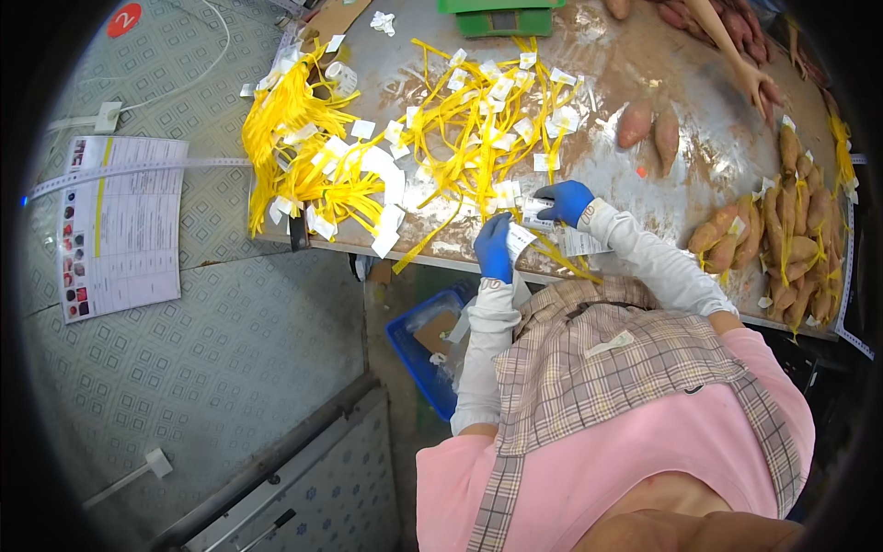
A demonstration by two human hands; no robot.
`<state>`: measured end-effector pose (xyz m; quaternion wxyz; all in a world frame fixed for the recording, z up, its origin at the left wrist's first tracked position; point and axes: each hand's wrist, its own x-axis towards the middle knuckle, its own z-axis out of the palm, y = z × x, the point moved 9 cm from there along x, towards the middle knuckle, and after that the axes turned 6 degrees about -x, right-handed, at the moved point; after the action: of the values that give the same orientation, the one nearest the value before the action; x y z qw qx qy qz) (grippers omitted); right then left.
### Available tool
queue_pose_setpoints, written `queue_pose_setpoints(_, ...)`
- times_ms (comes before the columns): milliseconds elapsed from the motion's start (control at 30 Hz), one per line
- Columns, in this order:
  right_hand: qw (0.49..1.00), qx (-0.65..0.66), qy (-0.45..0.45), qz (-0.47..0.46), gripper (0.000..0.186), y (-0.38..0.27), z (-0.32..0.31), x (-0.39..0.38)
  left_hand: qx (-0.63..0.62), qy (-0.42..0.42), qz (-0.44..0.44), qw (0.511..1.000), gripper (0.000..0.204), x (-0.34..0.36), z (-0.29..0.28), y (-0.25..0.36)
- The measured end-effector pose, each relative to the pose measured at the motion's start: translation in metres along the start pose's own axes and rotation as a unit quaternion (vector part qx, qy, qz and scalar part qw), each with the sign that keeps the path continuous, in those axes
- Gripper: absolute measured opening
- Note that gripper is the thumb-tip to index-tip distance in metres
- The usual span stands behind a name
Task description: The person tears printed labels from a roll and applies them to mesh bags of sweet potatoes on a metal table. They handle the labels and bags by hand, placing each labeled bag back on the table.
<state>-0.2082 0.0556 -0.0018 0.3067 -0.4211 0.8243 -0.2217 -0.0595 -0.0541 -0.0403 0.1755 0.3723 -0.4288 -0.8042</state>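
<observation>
Both my hands wear blue gloves and work at the near edge of the metal table. My left hand (494, 250) is closed on a white label (520, 240); a yellow strap (566, 261) trails from beside it to the right. Fingers bent, my right hand (567, 201) is at another white printed label (536, 212) and appears to pinch its edge. A further white label sheet (583, 242) lies just below that hand. Beyond my hands spreads a loose tangle of yellow straps with white tags (478, 120).
A thick bundle of yellow straps (285, 120) lies at the left. Sweet potatoes (635, 123) rest mid-table; strapped bunches (791, 248) stand at the right. Another person's hand (756, 85) reaches in at the far right. A green tray (501, 20) is at the back, a blue bin (418, 377) below the edge.
</observation>
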Motion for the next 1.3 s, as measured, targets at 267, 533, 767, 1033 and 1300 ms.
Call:
queue_pose_setpoints(267,0.984,0.174,0.003,0.041,0.033,0.001,0.021,-0.018,0.079,-0.012,-0.001,0.997,0.027,-0.018,0.010,-0.019)
queue_pose_setpoints(533,0.983,0.172,0.042,0.055,0.022,0.015,0.031,-0.018,0.013,-0.012,-0.045,0.999,0.026,-0.033,0.008,-0.021)
queue_pose_setpoints(767,0.969,0.212,0.112,0.063,0.023,0.004,0.002,-0.028,0.032,0.003,-0.021,0.999,0.027,-0.044,-0.012,-0.003)
queue_pose_setpoints(1033,0.872,0.467,0.117,0.092,0.024,0.004,-0.032,-0.040,0.040,0.135,0.111,0.984,0.024,-0.065,-0.063,0.064)
queue_pose_setpoints(1300,0.909,0.402,0.108,0.004,0.025,-0.087,-0.054,-0.080,0.324,-0.031,0.249,0.912,0.051,-0.127,0.063,0.127)
